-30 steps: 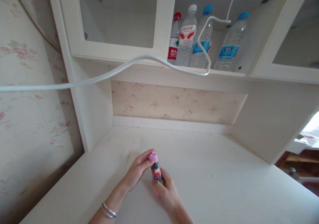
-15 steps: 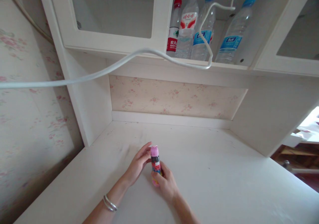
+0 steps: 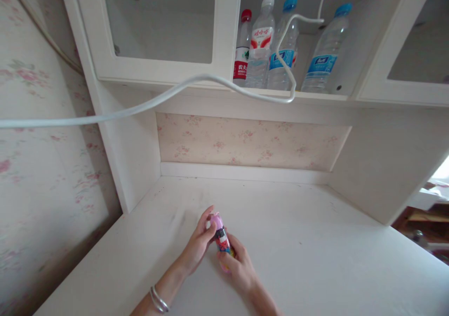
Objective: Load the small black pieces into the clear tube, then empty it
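Note:
A small clear tube (image 3: 222, 239) with a pink cap and many-coloured contents is held just above the white desk top (image 3: 308, 260). My right hand (image 3: 240, 269) is wrapped round its lower body. My left hand (image 3: 199, 246), with two silver bangles on the wrist, pinches the pink cap at the top with thumb and fingers. The tube leans slightly to the left.
An upper cabinet holds several water bottles (image 3: 261, 49) in its open middle bay, with glass doors (image 3: 157, 21) on either side. A white cable (image 3: 147, 103) hangs across from the left to the bottle shelf. Floral wallpaper (image 3: 245, 143) backs the desk.
My left fingers have closed more tightly on the pink cap, and the tube has tipped a little to the left. Both hands stay in the same place on the desk.

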Demonstrator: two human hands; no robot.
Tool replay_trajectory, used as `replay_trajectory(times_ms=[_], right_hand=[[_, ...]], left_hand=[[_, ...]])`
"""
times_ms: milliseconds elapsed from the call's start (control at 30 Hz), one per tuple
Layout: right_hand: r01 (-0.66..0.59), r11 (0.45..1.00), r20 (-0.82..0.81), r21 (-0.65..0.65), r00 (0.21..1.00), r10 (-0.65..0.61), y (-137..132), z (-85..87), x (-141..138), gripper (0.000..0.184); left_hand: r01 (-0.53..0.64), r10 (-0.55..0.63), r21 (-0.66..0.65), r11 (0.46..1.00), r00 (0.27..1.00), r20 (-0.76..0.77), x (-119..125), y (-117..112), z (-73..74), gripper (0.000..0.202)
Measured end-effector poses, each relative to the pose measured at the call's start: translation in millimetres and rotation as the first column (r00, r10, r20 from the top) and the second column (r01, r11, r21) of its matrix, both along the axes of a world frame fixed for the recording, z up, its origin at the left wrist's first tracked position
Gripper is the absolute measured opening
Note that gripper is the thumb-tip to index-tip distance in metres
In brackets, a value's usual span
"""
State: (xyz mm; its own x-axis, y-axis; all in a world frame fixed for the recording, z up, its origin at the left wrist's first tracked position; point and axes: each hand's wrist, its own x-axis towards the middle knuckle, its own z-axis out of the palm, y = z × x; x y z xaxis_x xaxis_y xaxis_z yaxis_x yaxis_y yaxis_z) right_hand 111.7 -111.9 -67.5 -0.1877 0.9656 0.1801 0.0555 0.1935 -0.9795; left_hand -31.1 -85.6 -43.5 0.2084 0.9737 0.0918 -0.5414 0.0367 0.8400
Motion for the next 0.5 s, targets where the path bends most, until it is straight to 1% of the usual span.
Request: replay_trajectory(times_ms=[67,133,167,233,300,367,400,500], right_hand=[[0.013,1.0,-0.001,0.002,1.0,-0.013,0,1.6,0,0.027],[0.019,1.0,0.01,0.016,1.0,-0.019,-1,3.4,0,0.028],[0.017,0.999,0.019,0.028,1.0,-0.017,-1,4.2,0,0.028],[0.013,0.998,0.044,0.056,0.999,-0.015,-2,5.1,0,0.024],[0.007,0.998,0.068,0.059,0.998,-0.011,-2,5.0,0,0.016],[-0.011,1.0,0.079,0.024,0.997,0.009,-3,4.7,0,0.01],[-0.024,1.0,0.076,0.001,0.997,0.023,-3,4.8,1,0.01],[-0.068,0.996,0.018,-0.063,0.997,0.07,-4,6.6,3,0.012]], left_hand=[[0.019,-0.021,0.037,0.999,0.998,0.056,0,-2,4.1,0.04],[0.037,-0.041,0.062,0.997,0.997,0.071,1,-4,8.1,0.031],[0.044,-0.049,0.064,0.997,0.997,0.066,1,-5,9.8,0.03],[0.057,-0.059,0.059,0.997,0.997,0.045,2,-8,12.1,0.037],[0.056,-0.055,0.071,0.996,0.998,-0.009,3,-10,13.2,0.047],[0.046,-0.034,0.106,0.993,0.994,-0.107,3,-10,12.8,0.056],[0.032,-0.013,0.12,0.992,0.988,-0.156,3,-10,12.2,0.06],[-0.042,0.065,0.1,0.994,0.969,-0.24,3,-6,8.4,0.06]])
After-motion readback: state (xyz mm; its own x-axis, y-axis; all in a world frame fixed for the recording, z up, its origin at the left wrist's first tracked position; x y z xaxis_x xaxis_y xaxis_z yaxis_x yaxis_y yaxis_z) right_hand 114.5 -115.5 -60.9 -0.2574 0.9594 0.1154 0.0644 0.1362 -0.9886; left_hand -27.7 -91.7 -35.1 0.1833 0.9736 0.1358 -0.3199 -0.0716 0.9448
